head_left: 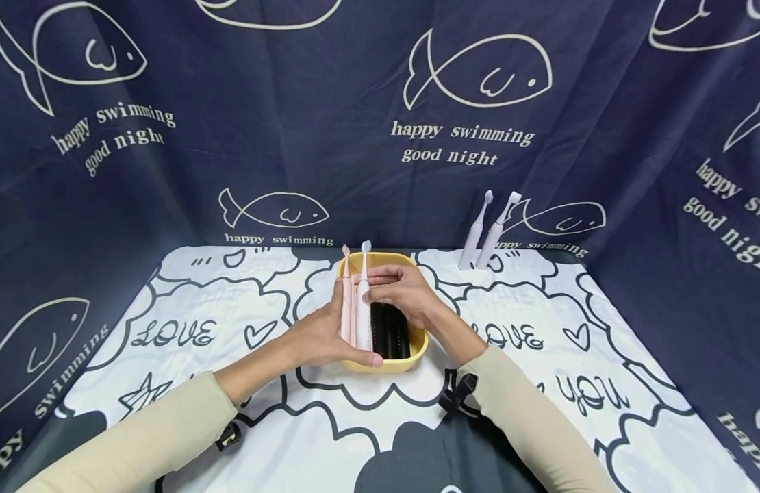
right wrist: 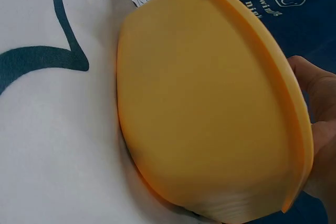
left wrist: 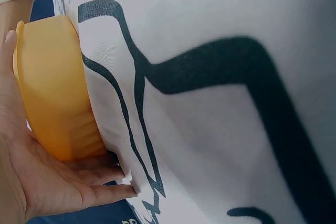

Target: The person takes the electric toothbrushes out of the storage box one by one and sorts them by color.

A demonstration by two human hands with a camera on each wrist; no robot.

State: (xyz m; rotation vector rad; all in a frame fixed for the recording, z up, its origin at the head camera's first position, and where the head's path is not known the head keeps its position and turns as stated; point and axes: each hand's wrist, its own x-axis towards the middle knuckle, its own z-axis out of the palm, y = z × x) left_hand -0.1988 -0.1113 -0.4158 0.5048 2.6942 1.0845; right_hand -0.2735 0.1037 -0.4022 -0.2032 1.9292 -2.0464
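A yellow plastic bin (head_left: 395, 367) stands at the middle of the cloth-covered table. My left hand (head_left: 321, 335) holds its left side, thumb over the near rim and fingers along the outer wall. The left wrist view shows that hand around the end of the bin (left wrist: 58, 87). With thumb and fingers, my right hand (head_left: 406, 291) pinches a white electric toothbrush (head_left: 363, 325), upright inside the bin. Beside it at the left stands a pink electric toothbrush (head_left: 346, 308). Dark oblong objects (head_left: 390, 335) fill the bin's right part; their kind is unclear.
Two pale electric toothbrushes, one (head_left: 472, 243) and another (head_left: 493, 238), stand upright at the table's back right. A dark blue curtain (head_left: 331, 137) with fish prints encloses the back and sides. White patterned cloth (head_left: 281, 438) covers the table.
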